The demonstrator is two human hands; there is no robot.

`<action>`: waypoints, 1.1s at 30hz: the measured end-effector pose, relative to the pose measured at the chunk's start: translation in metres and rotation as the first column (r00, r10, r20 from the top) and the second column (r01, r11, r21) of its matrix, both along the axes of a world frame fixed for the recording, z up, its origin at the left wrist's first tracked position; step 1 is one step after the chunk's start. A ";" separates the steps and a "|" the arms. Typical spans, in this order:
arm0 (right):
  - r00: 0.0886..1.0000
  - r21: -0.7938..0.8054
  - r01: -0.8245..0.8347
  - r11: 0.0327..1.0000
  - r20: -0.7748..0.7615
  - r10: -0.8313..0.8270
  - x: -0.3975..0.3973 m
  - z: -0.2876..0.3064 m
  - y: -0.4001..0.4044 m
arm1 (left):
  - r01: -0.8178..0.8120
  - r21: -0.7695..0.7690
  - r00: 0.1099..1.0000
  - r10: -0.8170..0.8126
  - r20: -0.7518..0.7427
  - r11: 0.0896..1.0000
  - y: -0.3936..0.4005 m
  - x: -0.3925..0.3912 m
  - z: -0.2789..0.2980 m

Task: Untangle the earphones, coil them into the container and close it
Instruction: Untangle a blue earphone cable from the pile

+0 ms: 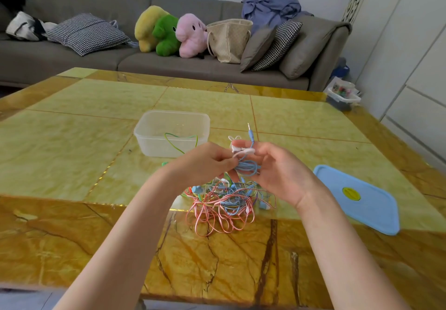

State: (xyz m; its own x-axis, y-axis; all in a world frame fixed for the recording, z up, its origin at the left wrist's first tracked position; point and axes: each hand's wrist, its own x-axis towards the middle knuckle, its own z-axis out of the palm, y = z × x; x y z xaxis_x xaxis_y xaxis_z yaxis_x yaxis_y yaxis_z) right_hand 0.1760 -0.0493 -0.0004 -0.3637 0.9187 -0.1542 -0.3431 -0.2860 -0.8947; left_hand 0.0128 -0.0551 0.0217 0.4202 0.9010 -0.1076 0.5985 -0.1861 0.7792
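above tangled pile (226,201), both hands (205,162) (282,172) pinch blue coil (247,166); container (171,132), lid (357,198) flank.

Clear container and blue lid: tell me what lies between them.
In the head view, both hands, left and right, holding a blue earphone coil, sit between the clear container and blue lid.

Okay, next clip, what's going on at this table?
A person is sorting earphones on a yellow marble-patterned table. Both hands, the left hand and the right hand, hold a small bundle of light blue earphone cable above the table, its plug pointing up. Below them lies a tangled pile of pink, blue and green earphone cables. The clear rectangular plastic container sits open behind, with a green cable looped in front of it. The light blue plastic lid lies to the right.
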 end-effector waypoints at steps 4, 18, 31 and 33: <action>0.996 0.085 0.071 0.994 0.048 -0.075 -0.007 0.001 0.000 | -0.037 0.022 0.999 0.037 0.034 0.999 0.001 0.001 0.000; 0.935 0.121 0.345 0.931 0.042 -0.352 -0.012 -0.002 0.003 | -0.174 -0.101 0.905 0.199 0.377 0.980 0.003 0.010 -0.009; 0.920 0.102 0.390 0.915 -0.013 -0.391 -0.011 0.002 0.001 | -0.215 0.126 0.948 0.176 0.265 0.968 -0.002 0.022 -0.005; 0.922 0.104 0.388 0.916 -0.039 -0.386 -0.010 0.003 0.000 | -0.198 0.062 0.934 0.168 0.317 0.978 -0.001 0.020 -0.005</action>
